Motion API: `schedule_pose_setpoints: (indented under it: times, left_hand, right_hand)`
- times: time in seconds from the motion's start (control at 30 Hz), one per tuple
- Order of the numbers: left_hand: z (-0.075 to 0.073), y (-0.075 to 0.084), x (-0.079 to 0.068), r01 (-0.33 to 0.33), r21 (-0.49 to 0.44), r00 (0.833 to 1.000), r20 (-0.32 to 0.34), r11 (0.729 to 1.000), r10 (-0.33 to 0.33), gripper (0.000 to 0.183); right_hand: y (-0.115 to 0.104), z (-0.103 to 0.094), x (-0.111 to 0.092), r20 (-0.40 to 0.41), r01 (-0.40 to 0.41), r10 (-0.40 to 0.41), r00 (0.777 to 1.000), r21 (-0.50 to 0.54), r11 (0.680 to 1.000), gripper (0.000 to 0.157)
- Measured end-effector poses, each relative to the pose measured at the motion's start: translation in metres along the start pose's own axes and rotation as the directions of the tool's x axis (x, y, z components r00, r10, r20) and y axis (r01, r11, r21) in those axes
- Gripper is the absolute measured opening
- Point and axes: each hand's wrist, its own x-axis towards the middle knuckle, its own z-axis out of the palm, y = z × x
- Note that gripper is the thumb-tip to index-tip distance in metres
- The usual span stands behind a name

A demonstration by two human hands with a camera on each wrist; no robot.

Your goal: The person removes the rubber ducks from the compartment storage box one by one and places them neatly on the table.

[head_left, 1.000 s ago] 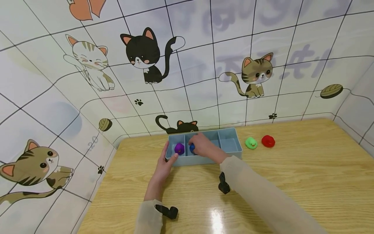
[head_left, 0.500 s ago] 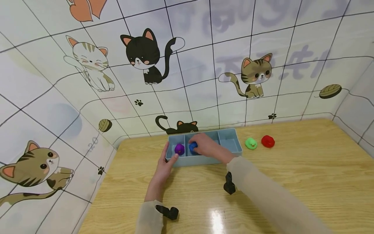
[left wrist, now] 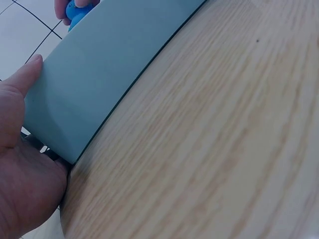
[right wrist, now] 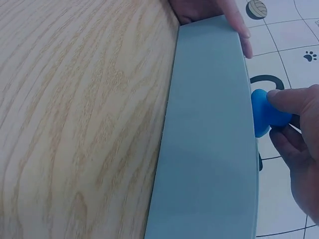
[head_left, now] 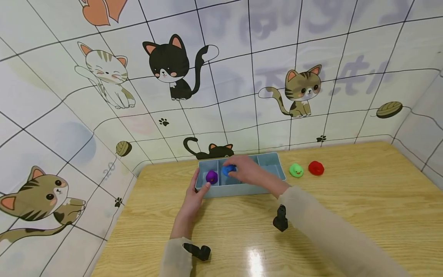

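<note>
My right hand point(head_left: 248, 171) pinches a blue rubber duck point(head_left: 227, 170) between thumb and fingers, over the second compartment from the left of a grey-blue divided box point(head_left: 228, 190). In the right wrist view the blue duck point(right wrist: 269, 113) shows above the box's rim. My left hand point(head_left: 191, 198) holds the box's left end, thumb at the front wall and fingers along the side. A purple rubber duck point(head_left: 212, 177) sits in the leftmost compartment, close to the left thumb.
On the wooden table point(head_left: 221, 231), right of the box, stand a green rubber duck point(head_left: 296, 170) and a red duck-like toy point(head_left: 316, 168). A wall point(head_left: 238, 115) with cat pictures rises right behind the box.
My right hand has lifted the blue duck upward from inside the compartment, and the forearm has shifted right. My left hand stays at the box's left end.
</note>
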Motion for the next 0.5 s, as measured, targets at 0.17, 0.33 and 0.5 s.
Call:
schedule_pose_setpoints:
  times: [0.17,0.33,0.5]
  left_hand:
    - [0.002,0.002,0.000,-0.001,0.008,1.000,-0.001,1.000,0.001,0.077]
    - [0.001,0.004,-0.001,0.003,0.045,1.000,-0.025,0.999,-0.002,0.075]
    - [0.001,0.003,-0.001,0.001,0.039,1.000,-0.020,0.999,0.000,0.075]
  right_hand:
    - [0.005,-0.010,-0.010,-0.047,0.017,-0.016,0.999,0.013,1.000,0.033]
    - [0.013,-0.025,-0.016,-0.112,0.040,-0.038,0.993,0.020,0.999,0.031]
    - [0.019,-0.042,-0.026,-0.130,-0.003,0.005,0.991,0.012,1.000,0.032]
